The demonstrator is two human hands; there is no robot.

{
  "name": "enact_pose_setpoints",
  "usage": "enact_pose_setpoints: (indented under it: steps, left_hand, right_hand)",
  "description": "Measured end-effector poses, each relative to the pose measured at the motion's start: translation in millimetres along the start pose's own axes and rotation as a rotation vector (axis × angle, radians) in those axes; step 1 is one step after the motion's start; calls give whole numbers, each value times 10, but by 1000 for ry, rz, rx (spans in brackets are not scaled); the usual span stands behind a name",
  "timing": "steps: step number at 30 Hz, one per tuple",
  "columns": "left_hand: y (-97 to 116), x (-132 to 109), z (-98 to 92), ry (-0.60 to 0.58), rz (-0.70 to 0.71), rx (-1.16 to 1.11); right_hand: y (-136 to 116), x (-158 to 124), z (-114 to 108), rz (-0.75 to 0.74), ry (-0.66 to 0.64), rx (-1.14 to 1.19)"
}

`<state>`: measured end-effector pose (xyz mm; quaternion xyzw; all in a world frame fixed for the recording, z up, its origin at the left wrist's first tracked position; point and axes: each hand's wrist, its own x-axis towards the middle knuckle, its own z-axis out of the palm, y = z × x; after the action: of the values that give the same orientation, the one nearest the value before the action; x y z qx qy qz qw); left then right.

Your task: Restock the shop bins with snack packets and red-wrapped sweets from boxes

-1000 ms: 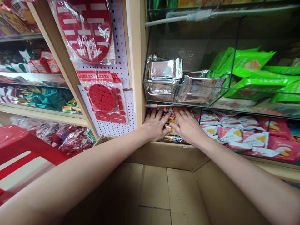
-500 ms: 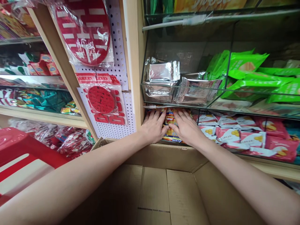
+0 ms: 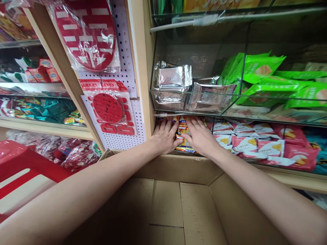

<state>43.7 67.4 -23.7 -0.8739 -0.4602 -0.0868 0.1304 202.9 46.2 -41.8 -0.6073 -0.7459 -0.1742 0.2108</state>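
Orange-and-blue snack packets [image 3: 184, 147] lie in the leftmost bin of the lower shelf, partly covered by both hands. My left hand [image 3: 165, 137] rests flat on their left side, fingers stretched toward the back of the bin. My right hand [image 3: 201, 137] lies on the right side of the same packets, palm down with its fingers extended. A narrow strip of packets shows between the two thumbs. Under my forearms stands an open cardboard box [image 3: 176, 166], its far wall against the shelf front.
Pink-and-white packets [image 3: 245, 143] fill the bin to the right. Above, a clear-fronted shelf holds silver packets [image 3: 172, 76] and green packets [image 3: 265, 69]; a white cable [image 3: 178, 25] runs over it. A wooden post [image 3: 141, 68] and a red plastic stool [image 3: 28, 160] are at left.
The view has shifted slightly, so the shelves appear a little further left. My right hand sits slightly farther from the left one, exposing more of the packets between them.
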Motion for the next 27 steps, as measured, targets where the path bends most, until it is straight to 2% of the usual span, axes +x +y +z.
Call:
enact_pose_setpoints:
  steps: [14, 27]
  left_hand:
    - [5, -3, -25, -27, -10, -4]
    - [8, -1, -53, 28, 0, -56]
  right_hand:
    - [26, -16, 0, -23, -6, 50]
    - [53, 41, 25, -36, 19, 120]
